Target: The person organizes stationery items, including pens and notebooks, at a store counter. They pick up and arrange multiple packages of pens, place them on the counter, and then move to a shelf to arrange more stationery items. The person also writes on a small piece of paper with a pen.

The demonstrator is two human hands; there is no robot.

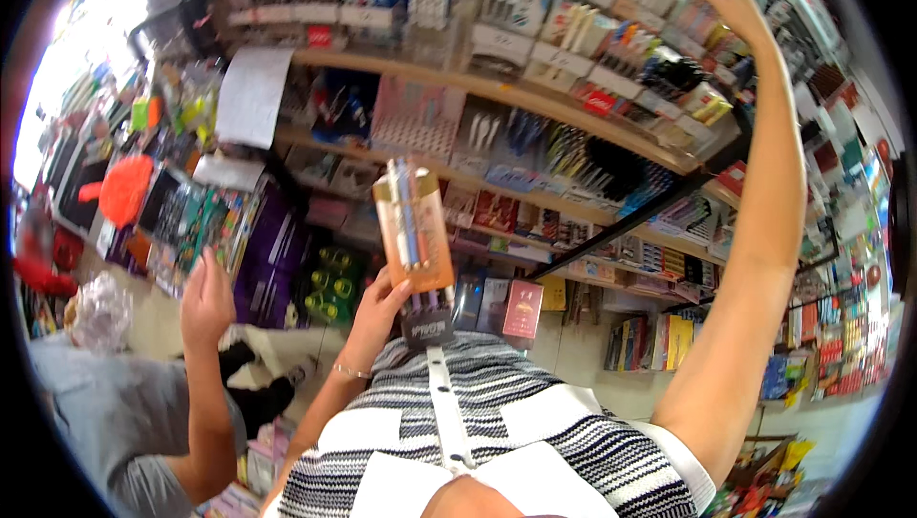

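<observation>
My left hand (376,310) grips an orange pack of pens (435,228) in front of my waist. White, blue and orange-brown pens show on the pack's front. Behind its lower end sits a dark pen box (428,325) bearing white writing, apparently in the same grasp. Stretched up to the far right, my right hand (727,6) is at the upper shelf of a pen display. Its bent fingers are beside pastel pens (696,15); blur hides whether they hold one.
Wooden shelves (401,65) with pens and boxes span the front. A slanting black rail (609,231) crosses them. Another person's hand (208,303) is raised at left, near a bright orange item (125,191) and a purple pack (269,267). Books (648,342) stand low at right.
</observation>
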